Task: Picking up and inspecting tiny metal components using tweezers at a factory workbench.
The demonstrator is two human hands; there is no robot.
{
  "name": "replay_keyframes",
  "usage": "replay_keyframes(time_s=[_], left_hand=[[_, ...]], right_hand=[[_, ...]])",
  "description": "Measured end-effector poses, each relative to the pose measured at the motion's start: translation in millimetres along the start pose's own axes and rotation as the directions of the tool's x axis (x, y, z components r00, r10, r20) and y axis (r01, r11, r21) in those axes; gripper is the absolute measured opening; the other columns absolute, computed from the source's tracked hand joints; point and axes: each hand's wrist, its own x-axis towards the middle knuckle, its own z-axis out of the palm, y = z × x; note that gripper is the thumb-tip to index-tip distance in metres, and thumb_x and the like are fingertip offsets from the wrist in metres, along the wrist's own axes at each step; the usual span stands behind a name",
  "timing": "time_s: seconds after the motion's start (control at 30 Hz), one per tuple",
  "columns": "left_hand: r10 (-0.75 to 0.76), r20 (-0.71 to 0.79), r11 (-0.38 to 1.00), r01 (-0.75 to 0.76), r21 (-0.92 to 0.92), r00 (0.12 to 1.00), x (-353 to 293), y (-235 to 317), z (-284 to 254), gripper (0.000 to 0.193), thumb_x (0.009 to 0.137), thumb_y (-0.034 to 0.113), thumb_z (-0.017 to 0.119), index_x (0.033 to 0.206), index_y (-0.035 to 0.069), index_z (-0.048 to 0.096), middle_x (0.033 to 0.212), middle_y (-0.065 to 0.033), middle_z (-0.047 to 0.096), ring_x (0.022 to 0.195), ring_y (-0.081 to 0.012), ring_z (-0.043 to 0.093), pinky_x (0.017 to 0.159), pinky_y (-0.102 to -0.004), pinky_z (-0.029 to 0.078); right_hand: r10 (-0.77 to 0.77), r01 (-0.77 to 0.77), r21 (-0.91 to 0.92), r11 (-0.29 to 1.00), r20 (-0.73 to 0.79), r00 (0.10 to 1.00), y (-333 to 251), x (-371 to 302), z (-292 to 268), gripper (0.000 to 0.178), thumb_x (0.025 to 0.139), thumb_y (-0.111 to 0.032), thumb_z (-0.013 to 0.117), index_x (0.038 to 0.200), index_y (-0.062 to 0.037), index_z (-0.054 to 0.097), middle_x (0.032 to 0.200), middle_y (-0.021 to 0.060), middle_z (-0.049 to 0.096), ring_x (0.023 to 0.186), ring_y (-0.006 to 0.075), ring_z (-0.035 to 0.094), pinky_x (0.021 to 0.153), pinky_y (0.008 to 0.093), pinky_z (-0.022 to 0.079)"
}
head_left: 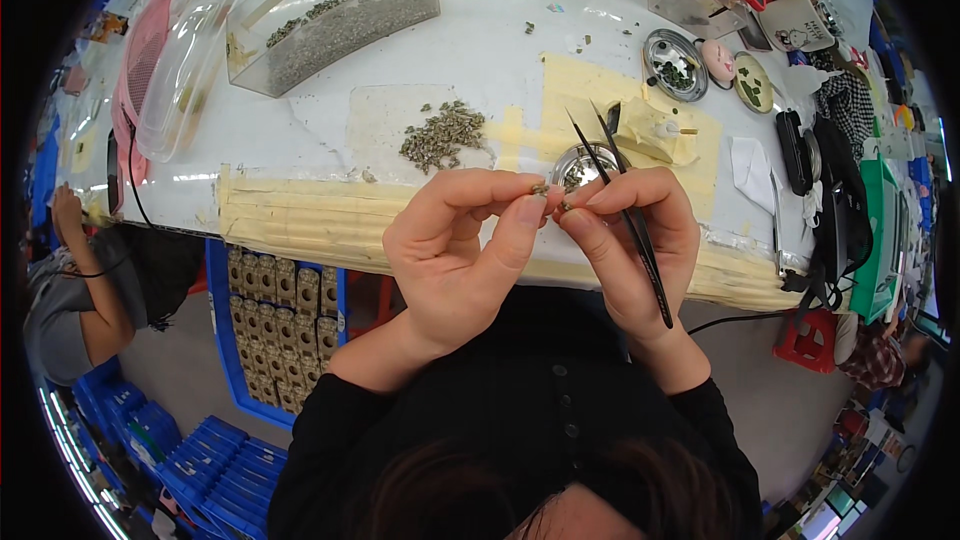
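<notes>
Both hands meet above the front edge of the table. My left hand (465, 255) pinches a tiny metallic part (540, 189) between thumb and forefinger. Close beside it, my right hand (640, 240) pinches another tiny part (565, 206). Black tweezers (640, 240) lie across the right palm, their points aimed up and left. Just beyond the fingers is a small round metal dish (590, 162) with small pieces in it, partly hidden by the right hand. A loose pile of small metallic parts (443, 136) lies to the left on a clear sheet.
A clear bin (335, 25) of small parts stands at the back left, beside a clear plastic lid (185, 75). Round dishes with dark green pieces (676, 65) sit at the right. Yellow tape (310, 215) covers the table edge. A blue crate (222, 330) stands below. Another person (85, 280) is at the far left.
</notes>
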Motion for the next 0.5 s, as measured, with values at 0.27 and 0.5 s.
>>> replay_keyframes(time_s=[0.27,0.5], left_hand=[[-0.014,-0.001,1.000,0.014,-0.017,1.000,-1.2,1.8,-0.1,0.018,0.088,-0.005,0.062,0.106,-0.007,0.059,0.098,-0.0148,0.067,0.094,-0.0176,0.066,0.085,-0.0282,0.053],[0.001,0.013,0.999,0.000,-0.036,1.000,0.2,1.4,1.1,0.018,0.089,-0.005,0.061,0.107,-0.007,0.059,0.097,-0.0155,0.068,0.091,-0.0179,0.067,0.083,-0.0289,0.054]], right_hand=[[0.043,-0.043,0.006,0.999,-0.016,0.999,-0.8,-0.8,0.3,0.018,0.083,0.009,0.066,0.096,0.0008,0.056,0.090,0.0068,0.063,0.084,0.0106,0.061,0.078,0.0246,0.049],[0.112,-0.111,0.043,0.993,-0.026,0.993,-1.8,0.1,0.4,0.018,0.083,0.008,0.067,0.095,-0.0001,0.056,0.089,0.0057,0.063,0.083,0.0096,0.061,0.076,0.0234,0.049]])
